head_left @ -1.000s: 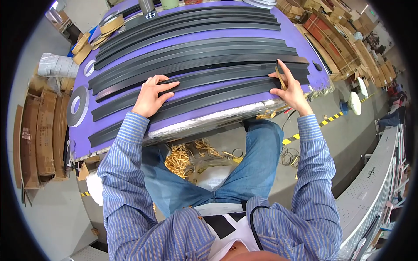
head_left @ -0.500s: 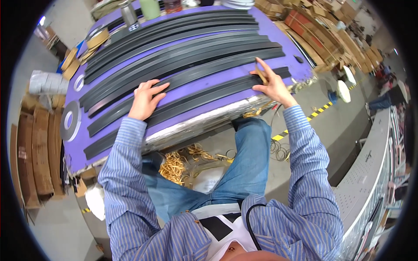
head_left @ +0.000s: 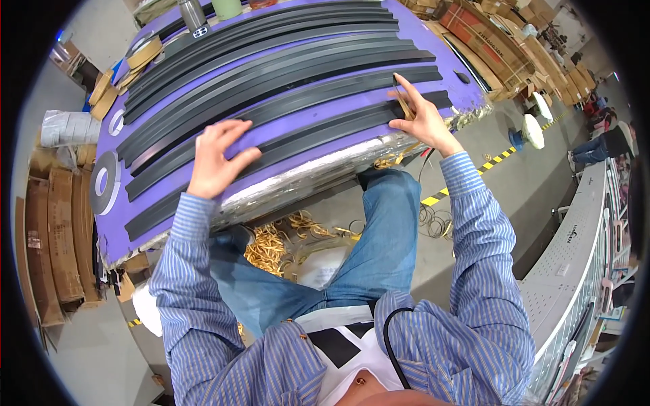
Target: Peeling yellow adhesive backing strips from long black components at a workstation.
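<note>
Long black profile strips [head_left: 291, 97] lie side by side across a purple tabletop [head_left: 112, 240]. My left hand [head_left: 218, 157] is over the nearer strips toward the left, its fingers and thumb apart with nothing between them; whether it touches a strip I cannot tell. Near the right ends of the two nearest strips is my right hand [head_left: 426, 123], index finger reaching forward. A narrow tan strip [head_left: 405, 107], like tape backing, is held against its fingers. The exact pinch is partly hidden.
Rolls of tape [head_left: 105, 183] stand at the table's left edge, and a metal flask [head_left: 192, 17] at the back. Curled tan peelings [head_left: 267, 250] litter the floor by my legs. Cardboard boxes [head_left: 487, 40] stack up beyond the table; a grey perforated bench [head_left: 569, 250] is at right.
My left hand has lifted slightly off the strips and come back toward me. The right hand keeps the tan strip and has barely moved. The view has shifted a little.
</note>
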Tool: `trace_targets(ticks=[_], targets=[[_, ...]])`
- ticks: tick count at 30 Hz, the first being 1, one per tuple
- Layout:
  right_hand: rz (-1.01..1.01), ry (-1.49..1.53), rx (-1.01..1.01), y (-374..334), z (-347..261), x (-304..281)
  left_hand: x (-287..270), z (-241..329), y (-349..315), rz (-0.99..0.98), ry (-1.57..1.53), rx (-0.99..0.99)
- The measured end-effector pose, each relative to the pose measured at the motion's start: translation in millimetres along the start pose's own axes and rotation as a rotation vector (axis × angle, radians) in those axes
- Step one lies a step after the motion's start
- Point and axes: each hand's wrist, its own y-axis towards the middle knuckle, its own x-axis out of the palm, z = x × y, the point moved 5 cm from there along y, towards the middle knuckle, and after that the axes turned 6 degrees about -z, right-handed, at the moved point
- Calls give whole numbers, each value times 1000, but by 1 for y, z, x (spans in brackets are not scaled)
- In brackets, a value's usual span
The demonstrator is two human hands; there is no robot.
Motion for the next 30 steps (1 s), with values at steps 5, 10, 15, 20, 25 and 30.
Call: trace_targets(ticks=[5,10,15,20,25,30], targets=[[-159,85,-244,-7,-67,15,10,17,-25,-120,-17,-44],[-326,177,-481,-26,-130,29,12,7,-35,-166,-54,24],[-460,307,-575,-39,-171,44,-18,6,-67,-129,116,-6],[-530,203,-693,-30,-192,83,-32,50,-74,229,-919,-296],[-556,111,-812,-29,-216,126,-13,77,-89,549,-1181,-332],[-574,91,-836,-30,-235,155,-4,76,-110,697,-1338,-502]])
